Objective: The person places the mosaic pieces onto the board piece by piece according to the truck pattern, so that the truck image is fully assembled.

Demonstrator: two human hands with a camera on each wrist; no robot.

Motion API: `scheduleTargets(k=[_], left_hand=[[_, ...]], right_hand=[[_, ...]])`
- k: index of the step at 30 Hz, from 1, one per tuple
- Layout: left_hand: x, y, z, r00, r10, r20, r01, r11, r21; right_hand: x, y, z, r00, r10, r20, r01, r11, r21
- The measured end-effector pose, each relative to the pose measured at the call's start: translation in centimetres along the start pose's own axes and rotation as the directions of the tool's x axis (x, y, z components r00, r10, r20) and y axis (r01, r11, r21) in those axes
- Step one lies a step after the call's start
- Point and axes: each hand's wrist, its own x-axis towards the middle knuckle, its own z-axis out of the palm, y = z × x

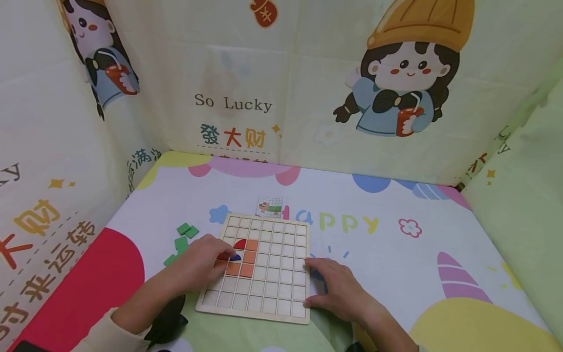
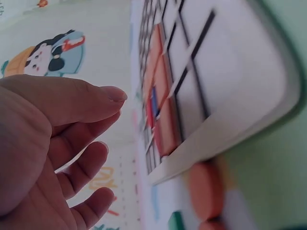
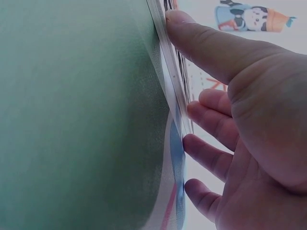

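Note:
A pale wooden grid board lies on the table before me. Several orange squares fill cells on its left side, around a red rounded piece and a small blue piece. My left hand hovers over the board's left part, fingertips right beside the blue piece. In the left wrist view its thumb and index finger come together with nothing showing between them, and the other fingers are loosely bent. My right hand rests against the board's right edge, thumb and fingertips touching the rim.
Several green squares lie left of the board. A small printed picture card sits behind it. Loose orange pieces show beside the board in the left wrist view. A dark object is under the left forearm. Patterned cloth walls enclose the table.

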Motion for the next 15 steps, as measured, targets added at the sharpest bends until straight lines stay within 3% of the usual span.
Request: scheduleTargets(k=[15], left_hand=[[-1.5,-2.1,-2.7,0.996,-0.087,-0.029,0.086,0.996,-0.012]], right_hand=[[0.0,0.0,-0.2,1.0,0.0,0.012,0.0,1.0,0.01]])
